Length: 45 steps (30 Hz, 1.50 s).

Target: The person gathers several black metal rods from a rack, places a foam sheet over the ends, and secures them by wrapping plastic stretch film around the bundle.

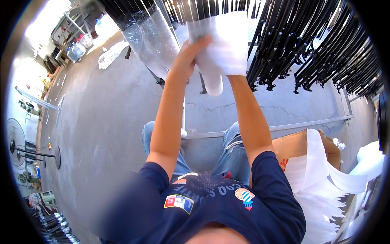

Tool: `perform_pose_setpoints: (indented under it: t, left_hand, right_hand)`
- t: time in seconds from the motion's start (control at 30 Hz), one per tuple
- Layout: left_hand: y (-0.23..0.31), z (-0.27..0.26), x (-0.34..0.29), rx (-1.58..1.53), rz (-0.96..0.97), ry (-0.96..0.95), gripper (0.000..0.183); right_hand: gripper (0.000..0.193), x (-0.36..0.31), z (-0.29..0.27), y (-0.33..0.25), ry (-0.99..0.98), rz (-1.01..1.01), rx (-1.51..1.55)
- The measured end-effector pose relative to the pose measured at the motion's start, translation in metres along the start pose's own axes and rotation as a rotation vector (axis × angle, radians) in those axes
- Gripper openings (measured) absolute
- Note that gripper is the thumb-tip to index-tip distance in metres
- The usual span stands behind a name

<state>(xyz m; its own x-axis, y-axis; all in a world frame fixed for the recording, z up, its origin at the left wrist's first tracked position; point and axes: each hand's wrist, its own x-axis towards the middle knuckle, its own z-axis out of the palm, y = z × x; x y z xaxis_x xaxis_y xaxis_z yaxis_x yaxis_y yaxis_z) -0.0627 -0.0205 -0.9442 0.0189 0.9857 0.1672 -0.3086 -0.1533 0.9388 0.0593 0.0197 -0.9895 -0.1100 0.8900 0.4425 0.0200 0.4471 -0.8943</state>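
A white foam sheet is folded around the lower ends of black hanging metal parts in front of me. My left hand grips its left side, the thumb lying across the front face. Below that hand, a rounded white tip sticks out under the foam. My right forearm reaches up to the sheet's lower right corner; the hand itself is hidden behind the foam. Left of the sheet hang black parts covered in clear plastic wrap.
Dense rows of black metal frames hang at the right. A pale metal rail crosses low before my knees. At lower right, a cardboard box stands beside a pile of white foam sheets. A fan stands far left.
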Motion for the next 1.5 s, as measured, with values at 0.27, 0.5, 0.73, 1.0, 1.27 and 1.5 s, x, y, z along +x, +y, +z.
perform_pose_setpoints:
  t: [0.27,0.5,0.73,1.0,1.27,1.5]
  left_hand:
    - [-0.004,0.001,0.009,0.096,0.134,0.115,0.034]
    - [-0.010,-0.001,0.012,0.118,0.205,0.095,0.033]
    - [-0.012,-0.014,0.020,0.156,0.263,0.059,0.045]
    - [-0.053,-0.064,0.057,0.974,0.598,0.348,0.036]
    - [-0.007,-0.027,0.038,0.518,0.324,0.047,0.050]
    - [0.005,-0.016,0.021,0.521,0.327,0.283,0.050]
  right_hand:
    - [0.038,-0.019,-0.014,0.000,0.127,-0.119,0.892]
    - [0.017,-0.019,-0.017,-0.025,0.436,-0.081,-0.146]
    - [0.016,0.017,0.010,-0.003,-0.025,0.210,0.434]
    - [0.019,0.020,0.030,0.001,-0.324,0.488,0.651]
    - [0.025,-0.008,0.001,0.015,0.173,0.203,0.182]
    - [0.002,-0.182,0.096,0.044,0.312,0.096,-0.314]
